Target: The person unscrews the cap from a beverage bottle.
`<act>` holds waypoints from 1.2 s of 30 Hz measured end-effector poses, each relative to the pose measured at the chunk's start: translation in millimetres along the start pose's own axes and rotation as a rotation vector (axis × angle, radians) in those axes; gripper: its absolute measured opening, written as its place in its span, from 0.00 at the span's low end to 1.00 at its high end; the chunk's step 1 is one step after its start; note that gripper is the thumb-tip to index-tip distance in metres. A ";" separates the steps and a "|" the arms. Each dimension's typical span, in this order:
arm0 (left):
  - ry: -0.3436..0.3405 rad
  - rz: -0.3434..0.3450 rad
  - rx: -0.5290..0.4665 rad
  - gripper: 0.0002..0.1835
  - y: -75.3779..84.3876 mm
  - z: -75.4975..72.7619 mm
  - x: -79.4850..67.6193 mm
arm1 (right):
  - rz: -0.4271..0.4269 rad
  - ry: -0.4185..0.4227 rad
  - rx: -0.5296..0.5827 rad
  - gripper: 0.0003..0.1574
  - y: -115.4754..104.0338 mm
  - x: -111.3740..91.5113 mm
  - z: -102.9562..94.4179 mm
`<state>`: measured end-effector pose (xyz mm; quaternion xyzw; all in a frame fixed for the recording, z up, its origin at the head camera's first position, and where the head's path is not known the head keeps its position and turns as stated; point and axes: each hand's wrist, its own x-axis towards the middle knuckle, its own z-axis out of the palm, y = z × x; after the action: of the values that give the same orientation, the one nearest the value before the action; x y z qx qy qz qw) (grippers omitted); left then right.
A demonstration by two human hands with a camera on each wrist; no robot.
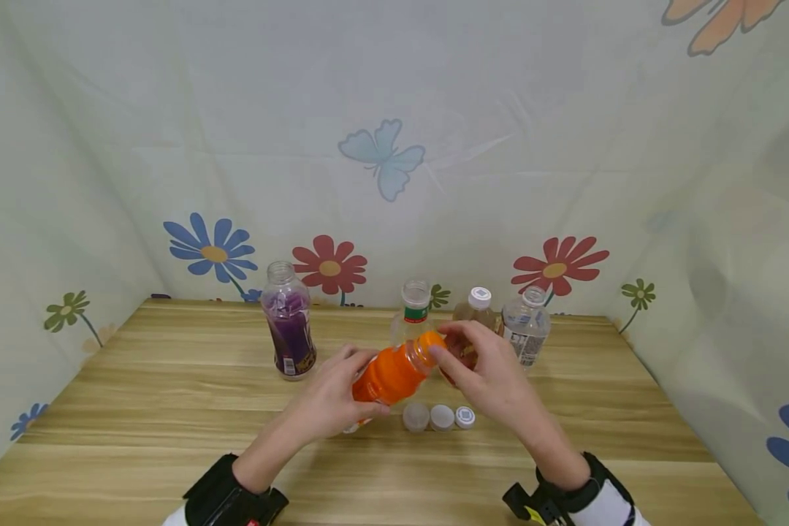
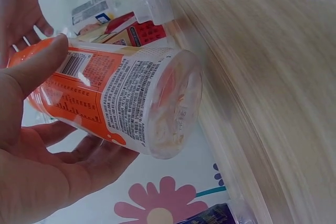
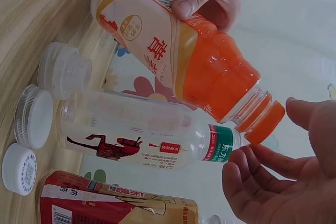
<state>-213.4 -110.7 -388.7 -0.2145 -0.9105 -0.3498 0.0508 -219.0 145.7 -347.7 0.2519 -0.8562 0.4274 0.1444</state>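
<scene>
Left hand (image 1: 332,391) wraps round the body of an orange plastic bottle with an orange-and-white label (image 1: 391,376), thumb on one side, fingers on the other; grip firmly round it. Bottle is tilted over the middle of the counter (image 1: 138,409), base to the near left, neck to the far right; can't tell if the base touches down.

Right hand (image 1: 496,376) is at the neck end, thumb and fingers spread about the round orange plastic cap (image 3: 266,123). Small gap at the thumb; fingertip contact hard to tell.

Just near and right of the bottle, three caps in a row on the counter: frosted translucent cap (image 1: 416,417) left, white ridged cap (image 1: 442,418) middle, small white cap with a printed code (image 1: 464,418) right.

Far side, standing upright: clear plastic bottle with a green-and-red neck band (image 1: 416,315) behind the orange one; red-and-tan bottle with a white cap (image 1: 478,299) right of that; clear bottle with a white printed label (image 1: 526,325) farthest right. Clear waisted bottle with a purple label (image 1: 291,329) stands far left, well apart.

White flower-printed cloth (image 1: 250,183) behind.
</scene>
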 end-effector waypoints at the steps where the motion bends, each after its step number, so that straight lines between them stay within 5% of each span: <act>1: 0.000 0.000 0.001 0.40 0.1 0.0 0.0 | 0.001 0.000 -0.005 0.20 -0.2 -0.1 0.0; 36: -0.018 0.010 -0.009 0.40 -0.3 0.5 0.4 | -0.160 -0.087 0.033 0.24 -2.2 -1.8 -8.2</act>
<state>-213.9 -110.4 -389.1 -0.2226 -0.9082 -0.3517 0.0432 -216.1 151.7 -342.2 0.3401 -0.8317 0.4170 0.1367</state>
